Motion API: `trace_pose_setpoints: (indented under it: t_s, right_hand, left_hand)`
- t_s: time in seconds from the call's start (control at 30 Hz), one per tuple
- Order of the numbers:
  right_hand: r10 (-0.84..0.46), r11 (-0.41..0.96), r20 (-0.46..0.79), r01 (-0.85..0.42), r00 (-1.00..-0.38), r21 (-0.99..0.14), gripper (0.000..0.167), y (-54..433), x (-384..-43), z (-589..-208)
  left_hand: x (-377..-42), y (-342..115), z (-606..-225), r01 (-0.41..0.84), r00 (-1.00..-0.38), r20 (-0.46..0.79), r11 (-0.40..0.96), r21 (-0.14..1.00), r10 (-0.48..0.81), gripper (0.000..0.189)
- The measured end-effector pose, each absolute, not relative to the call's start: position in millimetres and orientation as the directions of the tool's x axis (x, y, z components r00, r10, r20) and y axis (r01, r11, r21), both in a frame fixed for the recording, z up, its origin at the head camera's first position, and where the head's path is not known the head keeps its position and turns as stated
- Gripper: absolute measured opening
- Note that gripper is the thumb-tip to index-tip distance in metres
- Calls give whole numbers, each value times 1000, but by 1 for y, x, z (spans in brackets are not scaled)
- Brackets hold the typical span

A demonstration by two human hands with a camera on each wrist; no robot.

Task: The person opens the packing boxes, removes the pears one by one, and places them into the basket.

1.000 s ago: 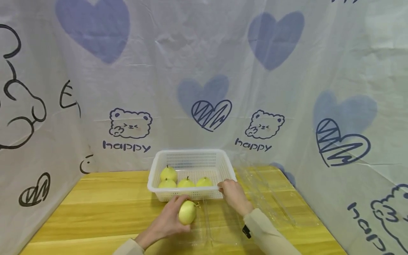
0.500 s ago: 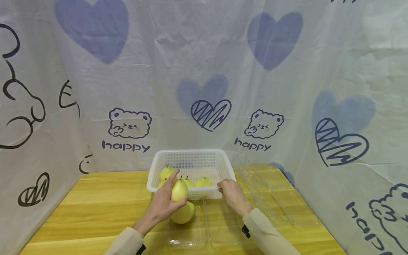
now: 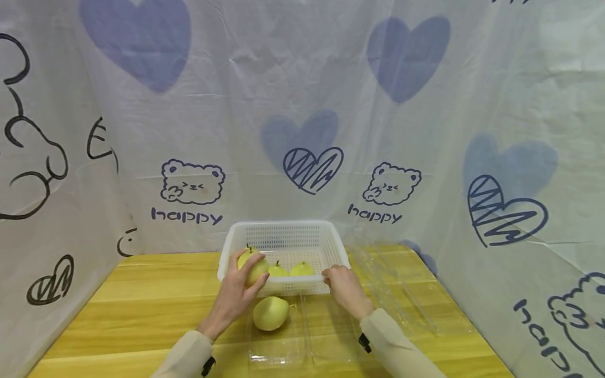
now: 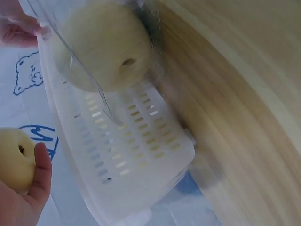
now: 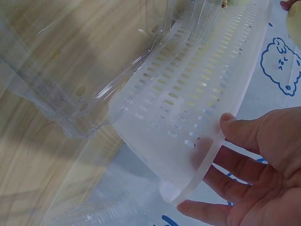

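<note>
My left hand (image 3: 233,294) grips a yellow-green pear (image 3: 255,269) over the front left rim of a white slotted plastic basket (image 3: 283,286). In the left wrist view, fingers (image 4: 42,169) wrap the side of this pear. Two pears (image 3: 302,269) show clearly inside the basket near its front wall; others at the left are mostly hidden behind the held one. With thumb and fingers, my right hand (image 5: 263,165) pinches the basket's front right rim. Another pear (image 3: 271,315) lies on its side in a clear plastic container (image 3: 276,359) in front of the basket.
More clear plastic packaging (image 3: 416,304) lies on the right part of the wood-patterned table (image 3: 142,299). A pale sheet (image 3: 250,121) printed with hearts and bears hangs behind and along both sides.
One pear has been let go in the clear container, in front of the basket. My left hand has moved up and forward and now holds another pear at the basket. The right hand stays put.
</note>
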State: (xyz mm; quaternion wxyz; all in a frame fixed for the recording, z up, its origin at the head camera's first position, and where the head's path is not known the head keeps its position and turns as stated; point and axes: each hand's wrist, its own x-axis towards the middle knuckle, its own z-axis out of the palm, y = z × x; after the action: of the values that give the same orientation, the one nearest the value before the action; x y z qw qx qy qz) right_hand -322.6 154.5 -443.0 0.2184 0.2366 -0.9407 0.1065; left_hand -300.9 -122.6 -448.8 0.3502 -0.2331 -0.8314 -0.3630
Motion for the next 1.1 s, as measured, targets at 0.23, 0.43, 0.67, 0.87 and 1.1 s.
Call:
trace_pose_setpoints:
  t_s: [0.23, 0.43, 0.67, 0.87, 1.1]
  right_hand:
    - [-396, 867, 458, -488, -796, -99, 6, 154, -322, -441]
    - [-398, 867, 456, -489, -796, -96, 5, 154, -322, -442]
    - [-405, 861, 460, -499, -790, -100, 4, 151, -322, -443]
    - [-402, 863, 458, -496, -793, -100, 6, 150, -321, -442]
    - [-399, 869, 468, -489, -788, -82, 4, 152, -321, -442]
  left_hand:
    - [-316, -127, -439, 540, -753, 658, 602, 588, 33, 57]
    - [-336, -125, -430, 465, -803, 594, 664, 586, 38, 46]
    - [-358, -119, -426, 440, -860, 497, 668, 601, 119, 46]
    - [-373, -114, -424, 468, -859, 452, 722, 509, 238, 45]
    - [-390, -109, -428, 426, -899, 317, 775, 466, 304, 42]
